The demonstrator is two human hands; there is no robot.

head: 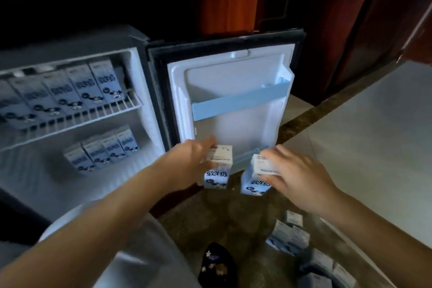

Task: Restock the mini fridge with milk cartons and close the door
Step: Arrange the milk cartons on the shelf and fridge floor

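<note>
The mini fridge [149, 105] stands open, its door [233, 91] swung out to the right. My left hand [189, 159] grips a blue-and-white milk carton [218, 170] in front of the door's lower edge. My right hand [294, 175] grips a second carton [256, 177] just right of it, tilted. Both cartons hang in the air below the door's bottom shelf. Several cartons [70, 91] line the upper wire shelf, and several more [102, 149] stand on the fridge floor.
A pale blue rail [240, 103] crosses the door's upper shelf. Several loose cartons [294, 236] lie on the dark carpet at lower right. A dark shoe with sparkles [217, 264] is near the bottom. Light tiled floor [362, 135] spreads to the right.
</note>
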